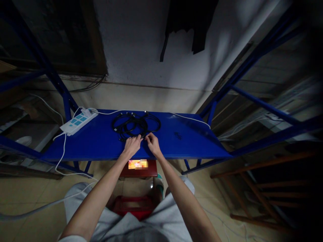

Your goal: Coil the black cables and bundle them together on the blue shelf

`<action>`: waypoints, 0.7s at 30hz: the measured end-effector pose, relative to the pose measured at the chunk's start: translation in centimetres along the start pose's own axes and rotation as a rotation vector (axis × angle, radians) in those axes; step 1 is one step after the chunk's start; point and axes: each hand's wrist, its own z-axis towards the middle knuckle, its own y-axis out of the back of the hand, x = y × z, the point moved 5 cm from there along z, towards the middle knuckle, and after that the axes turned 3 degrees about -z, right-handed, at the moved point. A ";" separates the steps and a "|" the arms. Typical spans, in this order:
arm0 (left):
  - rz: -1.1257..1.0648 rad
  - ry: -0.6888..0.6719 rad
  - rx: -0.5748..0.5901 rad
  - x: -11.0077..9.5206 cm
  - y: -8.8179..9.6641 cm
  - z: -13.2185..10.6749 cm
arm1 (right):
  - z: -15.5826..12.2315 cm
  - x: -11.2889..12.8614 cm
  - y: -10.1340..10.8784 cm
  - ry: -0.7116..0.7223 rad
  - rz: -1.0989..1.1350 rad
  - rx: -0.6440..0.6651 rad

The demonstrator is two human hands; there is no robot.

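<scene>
2 bare forearms outstretched, left hand (pixel 131 144) and right hand (pixel 152 141) side by side, fingers down.

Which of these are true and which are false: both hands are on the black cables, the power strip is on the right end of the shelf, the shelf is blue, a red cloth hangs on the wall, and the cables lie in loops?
1. Both hands touch the black cables. True: the left hand and right hand rest at the near edge of the black cables.
2. The power strip is on the right end of the shelf. False: the power strip lies at the left end.
3. The shelf is blue. True: the shelf is blue.
4. A red cloth hangs on the wall. False: the hanging cloth is dark.
5. The cables lie in loops. True.
</scene>
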 end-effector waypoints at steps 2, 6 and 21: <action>0.011 0.007 -0.001 0.0 0.1 -0.1 | -0.1 0.0 0.0 0.005 -0.005 -0.002; 0.006 0.022 0.001 -0.1 0.1 -0.2 | -0.1 -0.5 -0.3 0.004 0.015 -0.007; -0.030 0.016 0.005 -0.1 0.1 -0.4 | 0.0 -1.9 0.9 -0.163 0.017 -0.178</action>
